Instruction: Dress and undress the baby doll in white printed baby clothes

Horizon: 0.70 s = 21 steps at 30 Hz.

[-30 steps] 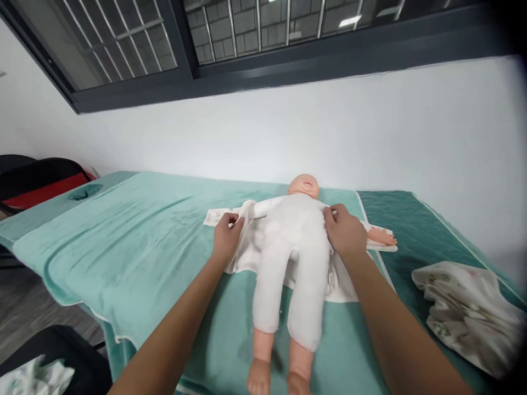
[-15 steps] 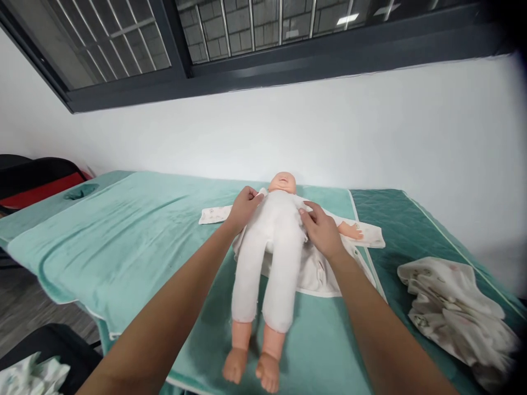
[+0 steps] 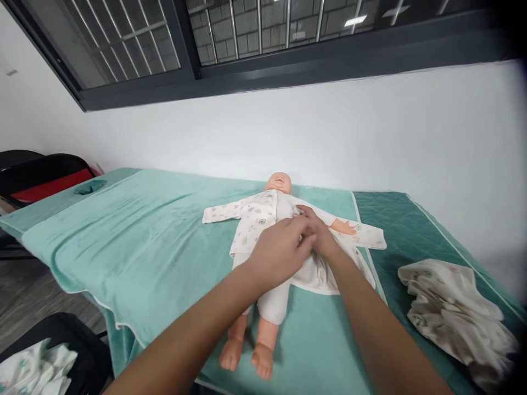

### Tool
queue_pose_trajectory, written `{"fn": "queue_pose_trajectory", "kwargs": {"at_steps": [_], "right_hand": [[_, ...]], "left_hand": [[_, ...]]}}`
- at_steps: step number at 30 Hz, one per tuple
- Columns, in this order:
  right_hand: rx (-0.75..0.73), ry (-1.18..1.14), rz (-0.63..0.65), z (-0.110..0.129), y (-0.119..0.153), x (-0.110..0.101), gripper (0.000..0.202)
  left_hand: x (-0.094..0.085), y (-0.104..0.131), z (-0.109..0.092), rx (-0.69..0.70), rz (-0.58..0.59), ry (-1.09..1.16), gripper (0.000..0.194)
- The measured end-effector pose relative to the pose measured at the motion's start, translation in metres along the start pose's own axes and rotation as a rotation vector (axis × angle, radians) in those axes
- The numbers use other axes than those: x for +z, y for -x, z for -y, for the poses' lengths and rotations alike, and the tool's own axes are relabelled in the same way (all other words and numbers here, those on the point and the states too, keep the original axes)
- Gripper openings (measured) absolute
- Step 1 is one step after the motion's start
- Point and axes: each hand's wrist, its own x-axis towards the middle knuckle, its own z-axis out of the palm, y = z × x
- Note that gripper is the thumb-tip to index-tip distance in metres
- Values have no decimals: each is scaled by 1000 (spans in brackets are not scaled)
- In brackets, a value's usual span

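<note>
A baby doll (image 3: pixel 275 302) with a white cloth body lies on its back, its head toward the wall. A white patterned baby shirt (image 3: pixel 253 222) covers one half of its chest. The shirt's other half (image 3: pixel 317 274) lies spread beside and under the body, its sleeve (image 3: pixel 370 236) flat beyond the doll's bare hand (image 3: pixel 343 226). My left hand (image 3: pixel 280 252) reaches across the doll's middle, fingers bent, with a gap between thumb and fingers. Partly behind it, my right hand (image 3: pixel 321 233) stretches its fingers by the doll's side; what its fingertips touch is hidden.
Light green cloth (image 3: pixel 144 236) covers the table beneath the doll. Crumpled patterned clothing (image 3: pixel 457 318) lies on darker green quilting (image 3: pixel 395 219) at right. A black seat (image 3: pixel 86 345) holds white cloth (image 3: pixel 37 367) at lower left. The white wall (image 3: pixel 288 131) stands behind the table.
My left hand has let go by the doll's shoulder and crossed right toward my right hand. The patterned shirt front now lies over one side of the chest.
</note>
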Motion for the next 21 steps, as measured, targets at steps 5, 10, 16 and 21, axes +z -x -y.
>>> {"fn": "queue_pose_trajectory", "kwargs": {"at_steps": [5,10,16,21], "right_hand": [[41,28,-35,3,-1,2,57],[65,54,-42,4,-2,1,58],[50,56,-48,2,-3,1,57],[56,70,-43,5,-4,1,55]], "left_hand": [[-39,23,40,145,-99,-364,23],[-51,49,68,-29,33,-332,18],[-61,49,63,-107,63,-134,24],[-60,-13,62,-89,-65,-125,19]]}}
